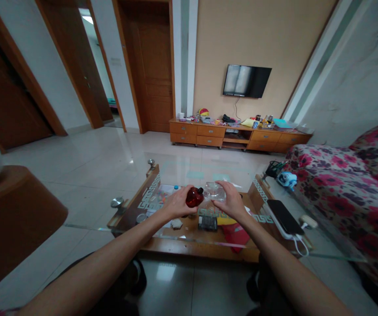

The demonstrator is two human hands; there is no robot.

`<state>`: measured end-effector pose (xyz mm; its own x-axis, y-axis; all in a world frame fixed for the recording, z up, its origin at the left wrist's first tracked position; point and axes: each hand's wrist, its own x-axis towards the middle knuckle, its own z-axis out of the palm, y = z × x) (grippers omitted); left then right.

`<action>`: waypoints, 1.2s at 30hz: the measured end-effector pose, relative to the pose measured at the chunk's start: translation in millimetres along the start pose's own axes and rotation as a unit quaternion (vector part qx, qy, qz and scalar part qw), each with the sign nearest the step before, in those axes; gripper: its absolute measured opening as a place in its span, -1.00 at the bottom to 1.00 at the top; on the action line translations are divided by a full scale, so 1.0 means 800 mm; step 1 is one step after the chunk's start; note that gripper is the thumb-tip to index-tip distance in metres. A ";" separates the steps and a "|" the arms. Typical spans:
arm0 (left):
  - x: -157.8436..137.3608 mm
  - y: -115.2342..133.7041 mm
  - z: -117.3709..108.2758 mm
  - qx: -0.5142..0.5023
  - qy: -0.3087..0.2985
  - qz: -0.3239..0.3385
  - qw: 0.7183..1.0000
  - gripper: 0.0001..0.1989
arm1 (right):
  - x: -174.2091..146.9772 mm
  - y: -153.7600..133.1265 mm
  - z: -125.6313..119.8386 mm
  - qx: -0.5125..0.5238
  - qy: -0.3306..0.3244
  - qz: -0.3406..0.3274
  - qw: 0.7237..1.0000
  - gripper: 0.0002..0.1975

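My left hand [175, 203] holds a small dark red bottle [194, 197] tilted on its side, its neck pointing right. My right hand [230, 201] grips a clear crumpled plastic container [214, 191] right next to the bottle's mouth. Both hands hover above a glass-topped wooden coffee table [162, 239]. Beneath the glass lie small items, among them a dark box [207, 222] and a red cloth [236, 235].
A smartphone [284, 217] with a white cable lies on the glass at right. A floral sofa [347, 184] stands at right, a brown round table [14, 206] at left. A long wooden cabinet [238, 136] and wall TV [246, 80] are at the far wall.
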<state>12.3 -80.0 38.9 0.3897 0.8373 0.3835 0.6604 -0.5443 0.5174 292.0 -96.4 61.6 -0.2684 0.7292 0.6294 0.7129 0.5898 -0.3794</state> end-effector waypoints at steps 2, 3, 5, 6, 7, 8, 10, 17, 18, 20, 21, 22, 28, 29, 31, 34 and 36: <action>0.000 0.000 -0.002 0.003 0.000 -0.003 1.000 -0.19 | 0.000 0.000 0.001 -0.001 -0.001 -0.002 1.000 -0.29; 0.000 0.001 -0.003 0.003 0.000 -0.003 1.000 -0.19 | 0.000 0.000 0.001 -0.002 -0.001 -0.004 1.000 -0.29; 0.000 0.003 -0.007 0.001 -0.001 -0.002 1.000 -0.21 | 0.000 0.003 0.003 -0.001 0.002 -0.003 1.000 -0.29; 0.000 0.004 -0.009 -0.002 -0.002 -0.001 1.000 -0.22 | 0.000 0.005 0.004 0.002 0.005 0.002 1.000 -0.29; -0.001 0.004 -0.011 -0.006 -0.003 -0.001 1.000 -0.24 | 0.000 0.007 0.005 0.006 0.010 0.010 1.000 -0.28; -0.001 0.005 -0.012 -0.011 -0.002 -0.004 1.000 -0.24 | 0.000 0.009 0.006 0.010 0.014 0.020 1.000 -0.27; -0.002 0.005 -0.014 -0.018 0.002 -0.018 1.000 -0.21 | 0.000 0.012 0.010 0.014 0.021 0.041 0.999 -0.26; -0.005 -0.001 -0.010 -0.037 0.010 -0.041 0.998 -0.17 | -0.003 0.013 0.020 0.012 0.024 0.053 0.998 -0.27; -0.004 -0.002 -0.010 -0.039 0.013 -0.034 0.999 -0.14 | -0.003 0.012 0.021 0.011 0.023 0.050 0.998 -0.27; -0.002 -0.004 -0.008 -0.044 0.021 -0.015 0.999 -0.10 | -0.001 0.010 0.021 0.008 0.025 0.044 0.999 -0.28; -0.001 -0.004 -0.007 -0.046 0.022 -0.007 0.999 -0.10 | 0.000 0.008 0.020 0.005 0.026 0.040 0.999 -0.28; 0.000 -0.005 -0.006 -0.046 0.021 -0.001 0.999 -0.11 | 0.001 0.007 0.020 0.002 0.027 0.037 0.999 -0.28; 0.002 -0.005 0.003 -0.040 0.013 0.005 0.999 -0.13 | 0.005 0.000 0.014 -0.017 0.015 0.010 1.000 -0.31; 0.001 -0.004 0.004 -0.033 0.017 0.000 0.999 -0.14 | 0.005 -0.001 0.013 -0.022 0.010 0.006 1.000 -0.31; 0.000 -0.001 0.004 -0.016 0.019 -0.021 0.999 -0.17 | 0.005 -0.002 0.012 -0.030 0.001 0.000 1.000 -0.32; -0.002 0.004 0.002 0.009 0.012 -0.058 0.998 -0.20 | 0.006 -0.004 0.010 -0.034 -0.006 -0.012 0.999 -0.31; -0.001 0.006 0.001 0.015 0.008 -0.062 0.998 -0.21 | 0.006 -0.005 0.009 -0.040 -0.013 -0.019 0.999 -0.30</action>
<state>15.5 -83.5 40.7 0.2934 0.8971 0.3303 0.7220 -0.4344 0.5385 283.1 -92.3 61.2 -0.3115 0.7166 0.6240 0.7519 0.5875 -0.2993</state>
